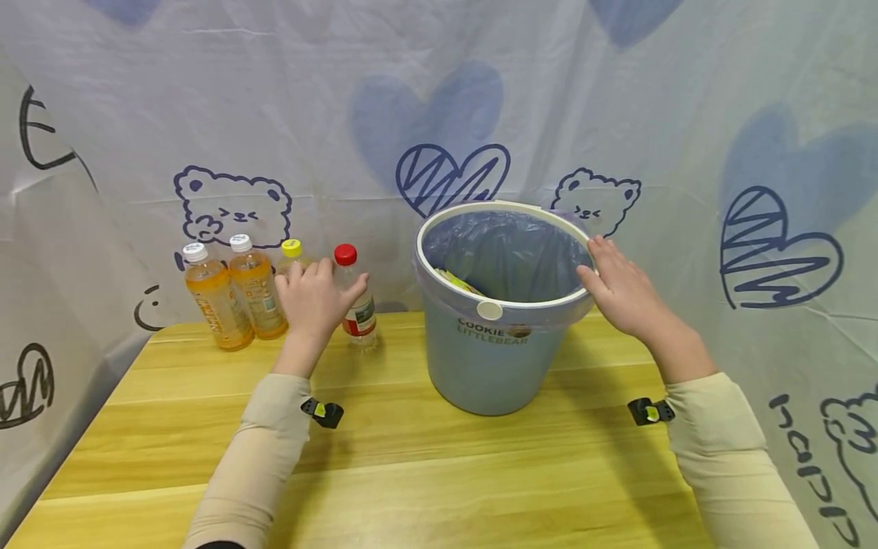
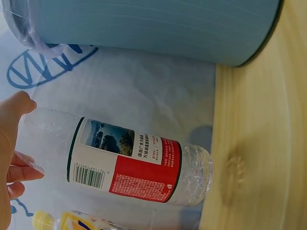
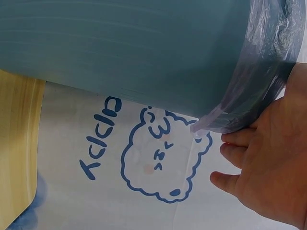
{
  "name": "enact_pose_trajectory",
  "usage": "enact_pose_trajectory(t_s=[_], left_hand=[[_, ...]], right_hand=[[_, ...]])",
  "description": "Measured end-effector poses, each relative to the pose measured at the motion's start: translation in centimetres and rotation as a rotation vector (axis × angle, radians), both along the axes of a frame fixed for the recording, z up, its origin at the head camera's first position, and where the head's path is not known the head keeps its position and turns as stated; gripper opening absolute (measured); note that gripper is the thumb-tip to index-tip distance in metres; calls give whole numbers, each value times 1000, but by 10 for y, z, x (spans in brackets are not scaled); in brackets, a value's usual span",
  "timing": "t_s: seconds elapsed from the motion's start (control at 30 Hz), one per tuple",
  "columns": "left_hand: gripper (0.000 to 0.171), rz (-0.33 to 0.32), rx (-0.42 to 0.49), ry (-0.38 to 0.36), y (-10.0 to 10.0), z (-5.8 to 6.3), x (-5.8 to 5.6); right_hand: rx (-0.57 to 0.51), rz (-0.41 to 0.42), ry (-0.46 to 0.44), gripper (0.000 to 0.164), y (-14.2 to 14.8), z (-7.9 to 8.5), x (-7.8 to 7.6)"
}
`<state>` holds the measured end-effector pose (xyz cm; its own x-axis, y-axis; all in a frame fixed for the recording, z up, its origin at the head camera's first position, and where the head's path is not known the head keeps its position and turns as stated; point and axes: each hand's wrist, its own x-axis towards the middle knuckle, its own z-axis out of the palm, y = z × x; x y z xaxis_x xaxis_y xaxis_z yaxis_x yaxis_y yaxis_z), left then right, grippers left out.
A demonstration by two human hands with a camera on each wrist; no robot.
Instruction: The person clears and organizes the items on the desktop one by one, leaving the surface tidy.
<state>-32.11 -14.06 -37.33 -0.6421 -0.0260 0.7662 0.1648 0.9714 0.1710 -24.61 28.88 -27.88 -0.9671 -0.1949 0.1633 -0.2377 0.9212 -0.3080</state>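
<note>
My left hand [image 1: 312, 301] is around the upper part of a clear plastic water bottle [image 1: 360, 314] with a red cap. In the left wrist view, thumb and fingers lie on opposite sides of the bottle [image 2: 124, 155], above its red and white label. The bottle's base is down at the tabletop. My right hand [image 1: 627, 290] rests on the right rim of a blue-grey trash bin [image 1: 490, 366], fingers fairly straight and thumb over the white rim. The right wrist view shows that hand [image 3: 268, 163] beside the bag's overhanging edge [image 3: 249, 96].
Left of my left hand stand two orange drink bottles with white caps [image 1: 195, 252]. A yellow-capped bottle [image 1: 291, 248] is partly hidden behind that hand. A bag lines the bin, with a yellow-green wrapper [image 1: 458, 282] inside. A printed curtain [image 1: 329, 122] hangs behind the wooden table [image 1: 439, 473].
</note>
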Motion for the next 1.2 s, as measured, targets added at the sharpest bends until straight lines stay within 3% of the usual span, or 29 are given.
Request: enact_pose_trajectory(t_s=[0.37, 0.83, 1.2], left_hand=[[63, -73, 105, 130, 0, 24, 14], [62, -144, 272, 256, -3, 56, 25], [62, -196, 347, 412, -7, 76, 28]], right_hand=[[-16, -3, 7, 69, 0, -2, 0], [-3, 2, 0, 67, 0, -1, 0], [-7, 5, -3, 68, 1, -1, -1]])
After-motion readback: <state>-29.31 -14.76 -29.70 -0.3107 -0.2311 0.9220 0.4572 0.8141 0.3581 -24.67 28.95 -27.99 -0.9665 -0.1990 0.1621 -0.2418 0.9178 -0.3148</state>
